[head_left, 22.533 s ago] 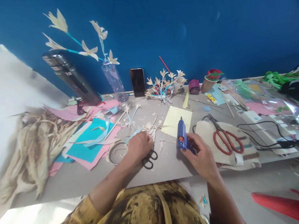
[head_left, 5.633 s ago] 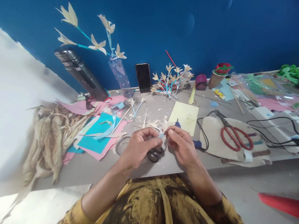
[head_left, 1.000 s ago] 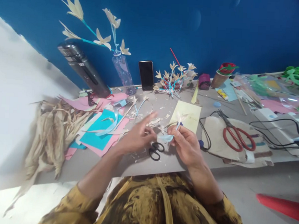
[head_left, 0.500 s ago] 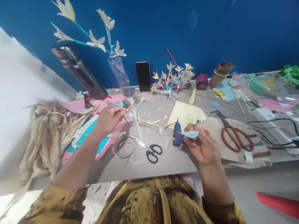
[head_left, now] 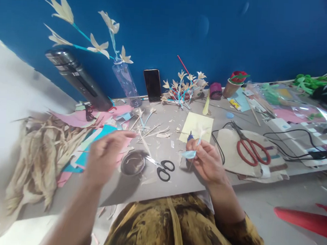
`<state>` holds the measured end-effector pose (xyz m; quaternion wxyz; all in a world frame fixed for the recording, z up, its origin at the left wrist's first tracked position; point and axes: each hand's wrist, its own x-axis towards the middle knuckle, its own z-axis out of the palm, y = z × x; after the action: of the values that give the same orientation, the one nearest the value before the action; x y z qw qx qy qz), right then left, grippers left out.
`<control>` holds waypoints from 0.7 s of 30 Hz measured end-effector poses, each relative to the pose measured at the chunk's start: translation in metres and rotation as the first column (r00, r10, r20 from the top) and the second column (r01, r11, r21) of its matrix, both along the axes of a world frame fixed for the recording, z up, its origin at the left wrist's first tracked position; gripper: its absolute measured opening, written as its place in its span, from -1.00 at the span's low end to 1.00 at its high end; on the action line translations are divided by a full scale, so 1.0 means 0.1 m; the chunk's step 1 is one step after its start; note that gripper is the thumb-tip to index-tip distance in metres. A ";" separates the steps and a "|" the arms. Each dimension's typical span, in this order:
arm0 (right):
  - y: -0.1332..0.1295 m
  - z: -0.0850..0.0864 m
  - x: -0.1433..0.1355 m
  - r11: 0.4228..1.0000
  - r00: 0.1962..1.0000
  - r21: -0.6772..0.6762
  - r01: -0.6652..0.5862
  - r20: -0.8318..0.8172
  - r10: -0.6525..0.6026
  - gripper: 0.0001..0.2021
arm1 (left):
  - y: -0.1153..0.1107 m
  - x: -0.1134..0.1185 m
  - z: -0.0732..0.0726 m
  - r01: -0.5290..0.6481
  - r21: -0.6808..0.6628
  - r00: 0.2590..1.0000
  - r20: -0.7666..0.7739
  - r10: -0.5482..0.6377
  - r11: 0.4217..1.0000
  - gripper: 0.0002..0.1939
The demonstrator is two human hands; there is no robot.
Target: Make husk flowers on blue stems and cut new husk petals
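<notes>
My right hand pinches a small husk flower on a stem with a light blue paper strip. Behind it a blue glue gun is mostly hidden. Blurred by motion, my left hand hangs over the left part of the table; its index finger points right, and what it holds, if anything, I cannot make out. Between the hands lie black-handled scissors beside a roll of wire or tape. Small flowers on blue stems rest just behind.
Dried husks and coloured paper lie at the left. At the back stand a dark flask, a bottle of flowers and a phone. Red-handled scissors and a power strip are at the right.
My left hand has lifted and come nearer the camera, its index finger now stretched out. My right hand has shifted left with the flower. The whole view has shifted slightly.
</notes>
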<state>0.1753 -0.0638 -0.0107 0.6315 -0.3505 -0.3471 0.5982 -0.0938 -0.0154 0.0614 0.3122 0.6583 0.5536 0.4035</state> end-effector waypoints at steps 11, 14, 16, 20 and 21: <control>-0.05 0.07 -0.09 0.990 0.924 0.142 -0.014 0.381 -0.042 -0.70 | -0.18 0.82 -0.37 0.583 -0.621 0.741 0.671 -0.029 0.523 -0.71; -0.04 0.06 -0.08 0.992 0.889 0.104 0.073 0.444 -0.112 -0.70 | -0.19 0.81 -0.35 0.437 -0.557 0.833 0.548 -0.083 0.706 -0.75; -0.04 0.06 -0.09 0.987 0.847 0.083 0.139 0.507 -0.161 -0.71 | -0.22 0.81 -0.31 0.334 -0.429 0.902 0.404 -0.152 0.840 -0.79; -0.04 0.10 -0.16 0.968 0.775 0.054 0.243 0.589 -0.227 -0.73 | -0.30 0.82 -0.25 0.276 -0.253 0.936 0.289 -0.199 0.927 -0.80; -0.04 0.12 -0.18 0.963 0.766 0.050 0.267 0.595 -0.243 -0.74 | -0.32 0.82 -0.25 0.271 -0.238 0.936 0.291 -0.197 0.933 -0.79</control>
<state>0.1574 -0.0678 0.0013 0.5587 -0.5762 -0.4656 0.3728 -0.0116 -0.0475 0.0366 0.5170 0.6110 0.4748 0.3660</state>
